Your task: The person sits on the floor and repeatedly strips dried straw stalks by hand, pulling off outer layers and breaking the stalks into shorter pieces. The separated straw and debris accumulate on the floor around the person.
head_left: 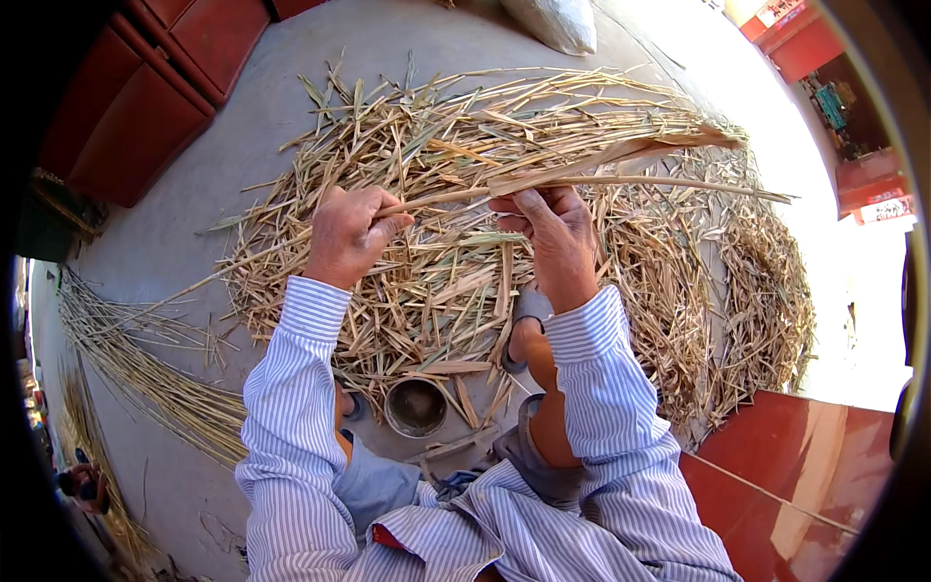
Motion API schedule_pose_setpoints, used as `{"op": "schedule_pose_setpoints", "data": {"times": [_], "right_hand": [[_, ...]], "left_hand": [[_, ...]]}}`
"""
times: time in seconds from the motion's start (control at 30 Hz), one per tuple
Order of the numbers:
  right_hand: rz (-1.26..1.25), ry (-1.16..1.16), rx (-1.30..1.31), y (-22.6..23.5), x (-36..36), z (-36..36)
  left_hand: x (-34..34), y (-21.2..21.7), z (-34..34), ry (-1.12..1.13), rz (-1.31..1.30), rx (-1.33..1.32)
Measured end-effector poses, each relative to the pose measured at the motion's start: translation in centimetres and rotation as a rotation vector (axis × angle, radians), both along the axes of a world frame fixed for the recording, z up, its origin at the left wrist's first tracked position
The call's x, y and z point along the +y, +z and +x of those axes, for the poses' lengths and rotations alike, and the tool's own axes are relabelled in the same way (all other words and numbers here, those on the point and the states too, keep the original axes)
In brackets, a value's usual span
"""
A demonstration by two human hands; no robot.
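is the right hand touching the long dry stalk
Touching: in the head view the right hand pinches the long dry stalk between its fingers.

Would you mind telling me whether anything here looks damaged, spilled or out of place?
Nothing stands out. Both hands, left hand and right hand, grip a long dry stalk above a loose heap of husks on the concrete floor. A small metal cup stands upright.

Your way forward is blocked by the heaped dry straw-coloured husks (543,126); bare grey concrete floor (175,242) lies open left; round metal cup (416,407) sits by your knees.
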State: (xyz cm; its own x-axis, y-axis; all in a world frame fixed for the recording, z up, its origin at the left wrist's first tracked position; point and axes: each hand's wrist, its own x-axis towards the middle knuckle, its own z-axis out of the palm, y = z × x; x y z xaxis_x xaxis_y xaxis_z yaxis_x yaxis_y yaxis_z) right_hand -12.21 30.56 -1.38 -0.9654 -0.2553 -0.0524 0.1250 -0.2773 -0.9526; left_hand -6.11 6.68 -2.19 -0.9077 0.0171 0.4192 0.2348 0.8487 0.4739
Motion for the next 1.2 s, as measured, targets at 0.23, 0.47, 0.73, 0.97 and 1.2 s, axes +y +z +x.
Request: {"op": "schedule_pose_setpoints", "data": {"times": [0.23,0.47,0.73,0.97,1.2], "right_hand": [[-0.006,0.036,-0.071,-0.2,-1.7,0.7],[0.077,-0.042,-0.200,-1.0,0.8,-1.1],[0.073,-0.066,-0.184,-0.7,1.3,-1.4],[0.046,-0.093,-0.155,-0.7,1.4,-1.1],[0.075,-0.068,-0.151,-0.5,1.6,-1.3]], "left_hand": [[4.2,-0.4,-0.5,-0.004,0.372,0.074],[-6.1,1.9,-1.0,0.304,0.973,0.126],[-4.1,-1.5,0.5,0.030,0.021,-0.010],[0.1,-2.0,0.6,-0.029,0.605,-0.265],[-0.7,-1.9,0.6,0.171,1.131,-0.149]]}}
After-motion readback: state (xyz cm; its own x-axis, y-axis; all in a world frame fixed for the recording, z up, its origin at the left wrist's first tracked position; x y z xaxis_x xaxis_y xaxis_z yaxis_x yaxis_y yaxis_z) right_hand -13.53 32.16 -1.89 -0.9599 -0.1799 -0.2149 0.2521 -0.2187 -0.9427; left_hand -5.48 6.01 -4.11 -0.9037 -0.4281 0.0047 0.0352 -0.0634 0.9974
